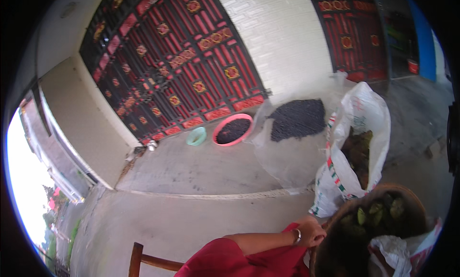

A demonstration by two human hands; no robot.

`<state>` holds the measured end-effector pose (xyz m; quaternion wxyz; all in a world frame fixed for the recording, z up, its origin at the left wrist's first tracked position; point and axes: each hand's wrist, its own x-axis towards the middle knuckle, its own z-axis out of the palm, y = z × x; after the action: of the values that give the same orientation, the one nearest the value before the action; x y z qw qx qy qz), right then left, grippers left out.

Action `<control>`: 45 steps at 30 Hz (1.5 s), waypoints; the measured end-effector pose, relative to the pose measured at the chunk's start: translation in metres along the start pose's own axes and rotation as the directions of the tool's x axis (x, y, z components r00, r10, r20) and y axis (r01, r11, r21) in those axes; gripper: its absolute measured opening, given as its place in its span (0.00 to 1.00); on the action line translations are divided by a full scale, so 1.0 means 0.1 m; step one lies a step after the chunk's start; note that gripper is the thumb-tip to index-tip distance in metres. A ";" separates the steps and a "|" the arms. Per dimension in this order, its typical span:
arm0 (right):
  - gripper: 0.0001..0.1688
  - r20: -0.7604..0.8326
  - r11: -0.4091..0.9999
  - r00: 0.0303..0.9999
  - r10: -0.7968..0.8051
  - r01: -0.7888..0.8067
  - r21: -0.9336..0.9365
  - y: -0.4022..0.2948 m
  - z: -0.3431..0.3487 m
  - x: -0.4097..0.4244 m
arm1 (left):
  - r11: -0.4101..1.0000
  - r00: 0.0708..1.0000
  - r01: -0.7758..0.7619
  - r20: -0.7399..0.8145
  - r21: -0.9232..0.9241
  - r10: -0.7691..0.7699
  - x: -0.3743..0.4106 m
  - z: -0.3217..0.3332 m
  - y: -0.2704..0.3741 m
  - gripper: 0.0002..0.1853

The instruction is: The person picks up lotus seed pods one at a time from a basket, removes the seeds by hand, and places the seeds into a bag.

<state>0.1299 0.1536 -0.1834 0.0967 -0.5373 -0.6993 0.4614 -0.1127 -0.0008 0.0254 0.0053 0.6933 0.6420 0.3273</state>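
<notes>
My left hand (311, 232), with a bracelet at the wrist, is curled at the left rim of a round basket (413, 196); whether its fingers grip the rim or something small cannot be told. Green pods or fruits (375, 209) lie in the basket's dim interior. A crumpled white plastic bag (393, 253) lies over its lower right part. My right hand is out of view. Beyond the basket stands a large open white woven sack (373, 101) with brown and greenish matter (359, 147) inside.
A wooden chair part (161, 262) is beside me at lower left. On the concrete stand a pink basin (248, 133) of dark granules and a small green basin (196, 136). More dark granules (298, 119) lie spread on a clear plastic sheet (284, 165). Red-and-black metal gates (179, 61) stand behind.
</notes>
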 end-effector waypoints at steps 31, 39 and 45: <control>0.08 -0.087 0.788 0.933 -0.349 0.343 0.511 -2.05 -1.04 -2.24 | -0.026 0.879 0.468 0.468 -0.884 -0.095 -0.04 -0.12 1.00 0.23; 0.24 -0.233 0.860 0.874 -0.427 0.472 0.193 -1.42 -0.72 -2.17 | -0.300 0.876 0.442 0.478 -0.845 -0.055 -0.23 0.13 1.14 0.20; 0.16 -0.408 0.889 0.847 -0.342 0.432 0.153 -2.04 -0.92 -2.35 | -0.282 0.874 0.390 0.449 -0.877 -0.187 -0.14 0.11 1.07 0.20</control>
<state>0.1476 0.0063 0.1056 0.3822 -0.4456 -0.7020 0.4031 -0.0127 -0.0271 0.0563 0.6541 0.2748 0.3000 0.6376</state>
